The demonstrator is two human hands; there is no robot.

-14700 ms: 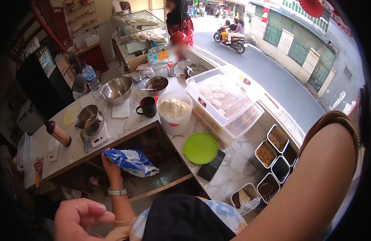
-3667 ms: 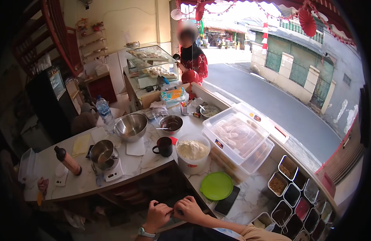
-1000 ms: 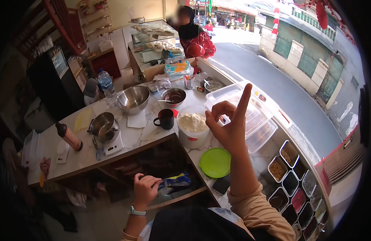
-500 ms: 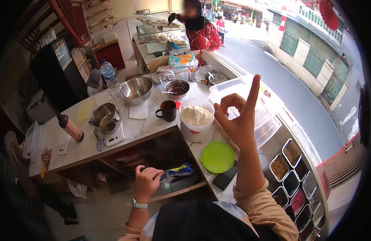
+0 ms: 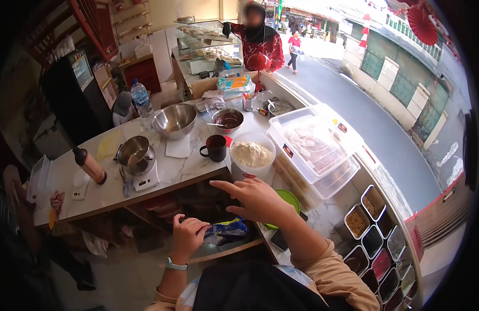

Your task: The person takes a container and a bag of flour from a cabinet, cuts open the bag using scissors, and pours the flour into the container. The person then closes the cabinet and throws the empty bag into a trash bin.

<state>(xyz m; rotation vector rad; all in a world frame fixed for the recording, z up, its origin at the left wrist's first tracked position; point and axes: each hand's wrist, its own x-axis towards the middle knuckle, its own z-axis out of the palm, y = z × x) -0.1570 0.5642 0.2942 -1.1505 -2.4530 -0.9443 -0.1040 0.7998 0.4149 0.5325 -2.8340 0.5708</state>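
Observation:
My left hand (image 5: 188, 237), with a watch on its wrist, is low in front of the counter. Its fingers are curled and pinched at the edge of a crumpled blue and yellow plastic packet (image 5: 230, 228). My right hand (image 5: 257, 199) is open above the counter edge, index finger and thumb apart, with nothing in it. It partly covers a green lid (image 5: 287, 198) and the lower part of a white tub of flour (image 5: 252, 154). A dark mug (image 5: 214, 149) stands left of the tub.
A steel bowl sits on a kitchen scale (image 5: 146, 180). Beyond are a large steel bowl (image 5: 174, 122) and a bowl of chocolate (image 5: 229, 120). Clear plastic boxes (image 5: 317, 145) and topping containers (image 5: 371, 238) line the right side. A person in red (image 5: 262, 49) stands by the display case.
My right hand has dropped from a raised pose with one finger up to a lower position over the counter edge. My left hand has barely moved. A passer-by outside has come into fuller view.

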